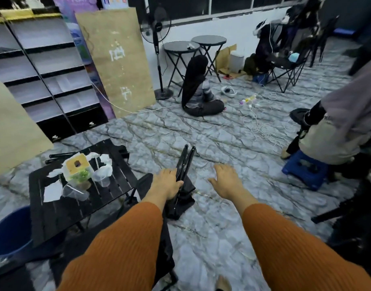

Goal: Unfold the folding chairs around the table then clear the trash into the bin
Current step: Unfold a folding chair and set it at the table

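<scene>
A folded black chair point(184, 164) lies on the marble-patterned floor, its legs pointing away from me. My left hand point(166, 182) grips its frame near the fabric end. My right hand point(226, 180) hovers open to the right of it, touching nothing. A low black slatted table point(75, 208) stands at the left. It carries trash: a plastic bag with a yellow box and greens point(78, 168), clear cups point(75, 191) and white paper point(52, 192). A dark blue bin point(10, 232) sits at the table's near left corner. Another black chair point(151, 185) stands beside the table.
A person sits on the floor point(199, 91) ahead, near two round black tables point(193, 45) and a standing fan point(157, 53). Another person sits on a blue stool point(306, 169) at the right. White cables point(262, 127) trail across the floor. Shelves point(46, 76) and cardboard sheets line the left wall.
</scene>
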`<state>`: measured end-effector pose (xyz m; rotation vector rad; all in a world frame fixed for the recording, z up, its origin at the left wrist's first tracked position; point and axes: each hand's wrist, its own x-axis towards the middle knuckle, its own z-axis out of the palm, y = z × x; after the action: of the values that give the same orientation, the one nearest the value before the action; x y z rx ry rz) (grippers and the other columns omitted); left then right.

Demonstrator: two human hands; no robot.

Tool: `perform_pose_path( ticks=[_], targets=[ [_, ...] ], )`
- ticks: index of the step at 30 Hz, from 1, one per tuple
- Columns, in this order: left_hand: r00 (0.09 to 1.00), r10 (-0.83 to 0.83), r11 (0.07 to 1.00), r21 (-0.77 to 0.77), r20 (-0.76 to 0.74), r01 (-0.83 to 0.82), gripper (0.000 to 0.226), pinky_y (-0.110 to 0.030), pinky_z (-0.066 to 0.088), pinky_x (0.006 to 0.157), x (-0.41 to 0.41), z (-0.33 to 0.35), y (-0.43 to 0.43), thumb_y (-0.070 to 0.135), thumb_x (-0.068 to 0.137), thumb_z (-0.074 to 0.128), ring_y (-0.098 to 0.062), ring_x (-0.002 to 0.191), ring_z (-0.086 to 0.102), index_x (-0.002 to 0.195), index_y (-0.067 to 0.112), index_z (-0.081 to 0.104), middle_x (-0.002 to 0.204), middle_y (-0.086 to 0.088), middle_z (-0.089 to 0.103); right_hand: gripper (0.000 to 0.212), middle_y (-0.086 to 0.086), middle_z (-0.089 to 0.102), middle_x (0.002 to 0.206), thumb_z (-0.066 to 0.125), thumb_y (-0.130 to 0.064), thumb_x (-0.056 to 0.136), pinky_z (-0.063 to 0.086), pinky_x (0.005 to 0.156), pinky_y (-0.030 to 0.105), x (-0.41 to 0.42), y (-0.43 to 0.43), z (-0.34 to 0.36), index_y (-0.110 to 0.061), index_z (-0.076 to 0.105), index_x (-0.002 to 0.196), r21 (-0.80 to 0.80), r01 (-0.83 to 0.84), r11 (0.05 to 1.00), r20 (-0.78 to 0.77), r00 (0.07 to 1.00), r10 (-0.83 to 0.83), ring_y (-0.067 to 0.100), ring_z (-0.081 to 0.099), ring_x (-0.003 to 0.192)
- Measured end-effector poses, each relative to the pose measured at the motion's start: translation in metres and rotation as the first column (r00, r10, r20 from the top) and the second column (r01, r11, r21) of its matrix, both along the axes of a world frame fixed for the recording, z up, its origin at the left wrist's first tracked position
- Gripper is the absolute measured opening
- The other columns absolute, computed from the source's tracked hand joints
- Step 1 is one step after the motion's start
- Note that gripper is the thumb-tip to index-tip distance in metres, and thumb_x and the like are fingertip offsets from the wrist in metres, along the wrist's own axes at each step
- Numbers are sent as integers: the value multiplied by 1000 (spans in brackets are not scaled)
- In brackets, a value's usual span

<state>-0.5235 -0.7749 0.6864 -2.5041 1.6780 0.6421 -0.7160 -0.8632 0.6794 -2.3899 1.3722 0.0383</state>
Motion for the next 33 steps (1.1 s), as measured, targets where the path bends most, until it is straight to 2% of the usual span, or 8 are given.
perform_pose_path(
  ticks=[7, 13, 17, 25, 33],
  targets=[
    [998, 54, 997, -47, -23, -55, 68, -48, 14, 121, -8, 9, -129, 49, 98, 38, -27, 149, 11, 153, 17, 13, 161, -8, 13, 58, 11, 35, 149, 41, -41, 99, 18, 119, 48, -9, -122, 14, -8, 29, 144, -22, -27, 999, -22, 999, 26, 30, 27, 140],
    [998, 66, 997, -49, -16, -67, 68, -50, 8, 120, 5, 10, -223, 48, 98, 38, -27, 150, 7, 153, 17, 12, 162, -8, 12, 65, 10, 16, 159, 39, -42, 99, 8, 121, 49, 12, -214, 14, -10, 15, 151, -5, -54, 999, -11, 998, 54, 28, 8, 148],
    [997, 75, 995, -58, -12, -75, 66, -51, 5, 120, 26, 5, -282, 48, 98, 38, -27, 149, 10, 152, 16, 15, 161, -8, 14, 67, 9, 13, 160, 39, -42, 99, 5, 122, 49, 34, -275, 11, -10, 11, 151, -14, -70, 997, 7, 998, 70, 28, 5, 149],
    [991, 122, 987, -94, -49, -127, 69, -49, 3, 121, 103, 5, -409, 45, 98, 40, -27, 150, 5, 153, 14, 13, 162, -11, 10, 64, 11, 20, 158, 42, -39, 99, 11, 121, 47, 109, -406, 12, -9, 17, 150, -26, -102, 994, -9, 995, 102, 30, 12, 147],
    [982, 187, 978, -95, -9, -187, 66, -48, 13, 118, 212, 21, -508, 44, 98, 42, -29, 147, 16, 151, 13, 18, 159, -12, 19, 53, 13, 34, 149, 48, -30, 97, 24, 116, 43, 229, -518, 20, -9, 31, 143, -16, -227, 974, 17, 974, 227, 31, 27, 139]
  ],
)
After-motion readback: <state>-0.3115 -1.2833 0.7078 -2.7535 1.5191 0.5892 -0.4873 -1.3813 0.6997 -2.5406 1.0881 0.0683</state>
